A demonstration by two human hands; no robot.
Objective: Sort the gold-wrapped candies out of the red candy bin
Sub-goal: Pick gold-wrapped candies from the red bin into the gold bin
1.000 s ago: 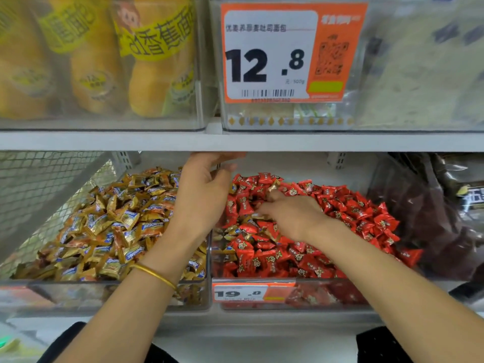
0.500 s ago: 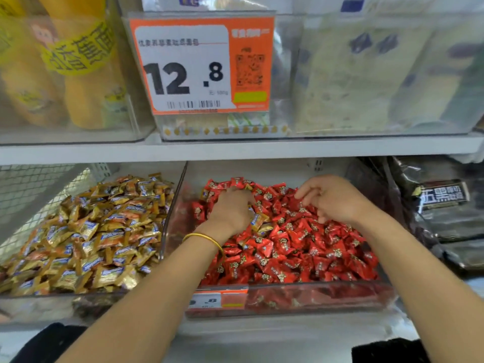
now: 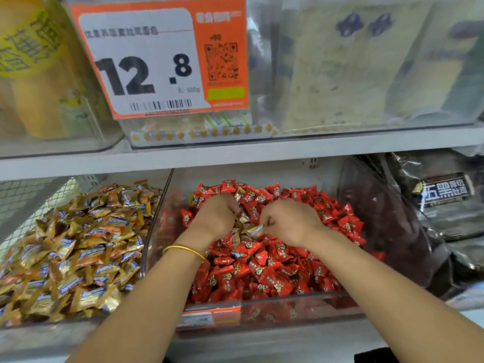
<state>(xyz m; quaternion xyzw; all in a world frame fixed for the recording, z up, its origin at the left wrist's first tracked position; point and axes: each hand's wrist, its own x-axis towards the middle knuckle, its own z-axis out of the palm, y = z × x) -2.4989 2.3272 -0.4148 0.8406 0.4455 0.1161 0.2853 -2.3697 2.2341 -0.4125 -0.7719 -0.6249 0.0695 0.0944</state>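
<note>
You are facing a white store shelf [image 3: 288, 150] that runs across the whole view. Above it sit clear upper bins [image 3: 366, 74] of pale and yellow packs, blurred, with an orange price card [image 3: 157, 58] reading 12.8.

Below the shelf, the clear red candy bin [image 3: 288, 299] stands in the middle, heaped with small red candies [image 3: 275, 271] in shiny pillow wrappers with a round emblem. Touching its left wall is the gold candy bin [image 3: 78, 252], full of gold wrappers with blue and white bands. Dark packets [image 3: 392, 226] lie to the right.

Both of your hands are down in the red heap, near its middle and close together. Your left hand [image 3: 213, 216], with a thin gold bracelet [image 3: 183, 248] on its wrist, has its fingers curled down into the candies. You cannot tell whether it grips anything. Your right hand [image 3: 290, 222] is curled too, and its fingertips pinch the end of one gold wrapper.

The gold-wrapped candies [image 3: 255, 230] in the red bin are few. One is at your right fingertips, another lies just beside your left fingers, and one or two sit among the red ones at the back of the heap. Each is crinkled, shiny gold with a pale band, and stands out against the red.
</note>
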